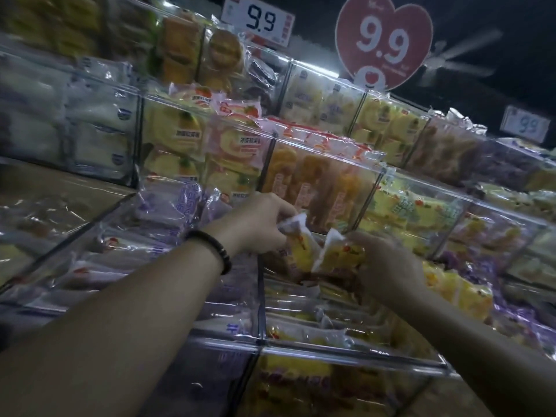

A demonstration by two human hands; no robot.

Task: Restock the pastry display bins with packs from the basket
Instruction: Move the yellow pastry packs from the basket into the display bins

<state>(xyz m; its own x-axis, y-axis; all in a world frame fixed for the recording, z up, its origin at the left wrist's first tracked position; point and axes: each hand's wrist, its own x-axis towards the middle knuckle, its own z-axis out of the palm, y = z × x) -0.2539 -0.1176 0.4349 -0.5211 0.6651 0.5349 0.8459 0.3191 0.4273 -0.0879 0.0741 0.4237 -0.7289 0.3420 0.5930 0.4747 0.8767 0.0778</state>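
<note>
My left hand (255, 224), with a black bracelet on its wrist, pinches the white end of a yellow pastry pack (296, 246). Beside it, my right hand (388, 263) grips a second yellow pastry pack (334, 251). Both packs stand tilted over a clear acrylic bin (346, 359) in the middle of the lower row, which holds more yellow packs lying flat. The basket is not in view.
Tiered clear bins rise behind: purple-wrapped packs (168, 212) at left, orange pastries (316, 182) straight ahead, yellow cakes (406, 212) at right. A heart-shaped 9.9 price sign (383, 40) and a white price card (260, 21) stand on top. The picture is dim and blurred.
</note>
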